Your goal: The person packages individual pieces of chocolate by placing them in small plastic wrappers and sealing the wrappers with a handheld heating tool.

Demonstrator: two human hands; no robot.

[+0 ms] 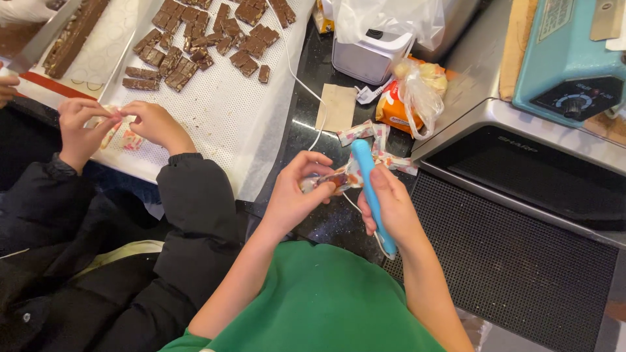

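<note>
Right hand (390, 203) grips blue tool (369, 189); left hand (293, 192) pinches wrapped candy (331, 180).

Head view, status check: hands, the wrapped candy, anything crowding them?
Left hand pinches wrapped candy. Right hand grips blue sealer tool at the wrapper. White cord runs beside; co-worker's hands apart, left.

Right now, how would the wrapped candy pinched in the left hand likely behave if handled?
The wrapped candy looks small and probably light, since fingertips of the left hand alone pinch it. Its glossy film wrapper may crinkle and slip. The loose wrapper end seems floppy.
</note>
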